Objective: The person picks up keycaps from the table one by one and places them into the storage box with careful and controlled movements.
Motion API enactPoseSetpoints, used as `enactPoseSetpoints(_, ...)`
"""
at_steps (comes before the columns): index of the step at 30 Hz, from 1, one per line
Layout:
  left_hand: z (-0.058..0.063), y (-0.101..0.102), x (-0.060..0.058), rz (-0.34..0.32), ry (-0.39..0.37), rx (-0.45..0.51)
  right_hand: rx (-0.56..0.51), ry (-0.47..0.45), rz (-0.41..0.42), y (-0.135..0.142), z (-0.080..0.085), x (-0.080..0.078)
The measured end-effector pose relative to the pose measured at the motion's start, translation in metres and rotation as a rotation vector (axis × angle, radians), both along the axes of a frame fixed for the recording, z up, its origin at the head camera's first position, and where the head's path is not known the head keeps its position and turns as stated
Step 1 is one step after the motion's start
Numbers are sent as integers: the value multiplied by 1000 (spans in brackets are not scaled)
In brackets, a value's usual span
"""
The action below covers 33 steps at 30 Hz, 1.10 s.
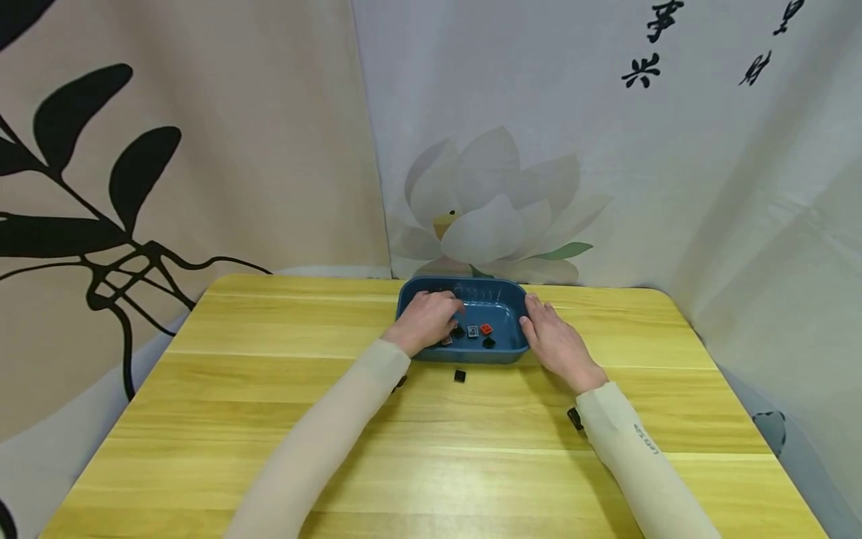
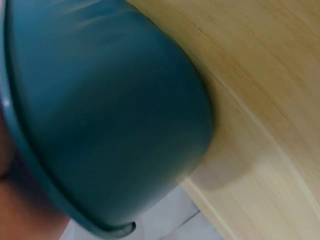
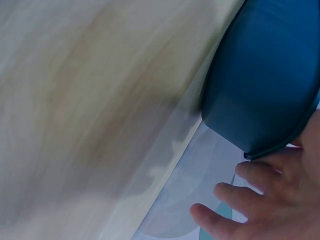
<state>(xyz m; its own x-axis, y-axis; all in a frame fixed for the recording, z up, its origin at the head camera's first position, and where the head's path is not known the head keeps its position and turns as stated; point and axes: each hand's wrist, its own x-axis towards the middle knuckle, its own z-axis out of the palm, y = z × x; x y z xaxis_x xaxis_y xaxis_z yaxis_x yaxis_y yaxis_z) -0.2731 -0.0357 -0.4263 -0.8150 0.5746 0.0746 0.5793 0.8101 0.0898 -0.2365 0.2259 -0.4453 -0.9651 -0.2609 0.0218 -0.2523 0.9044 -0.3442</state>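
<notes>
A blue plastic bin stands at the table's back edge, with several small square pieces inside: a red one, a grey-and-white one and black ones. My left hand reaches over the bin's left side, fingers bent down among the pieces; its fingertips are mostly hidden, so I cannot tell whether it pinches one. Against the right rim lies my right hand. Its fingers are spread apart in the right wrist view, beside the bin's outer wall. The left wrist view shows mainly the bin's outer wall.
One small black piece lies on the wooden table in front of the bin. A printed curtain hangs right behind the table. Small black devices show at both wrists, such as the right one.
</notes>
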Motion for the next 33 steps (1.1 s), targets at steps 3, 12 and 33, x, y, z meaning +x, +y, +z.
enactPoseSetpoints(3, 3, -4, 6, -11, 37, 36, 2, -1, 0, 0, 0, -1)
enactPoseSetpoints(12, 7, -12, 27, -11, 158, 76, 5, 0, 4, 0, 1, -1)
enactPoseSetpoints(33, 2, -14, 67, -182, 158, 59, 5, 0, 10, 1, 0, -1)
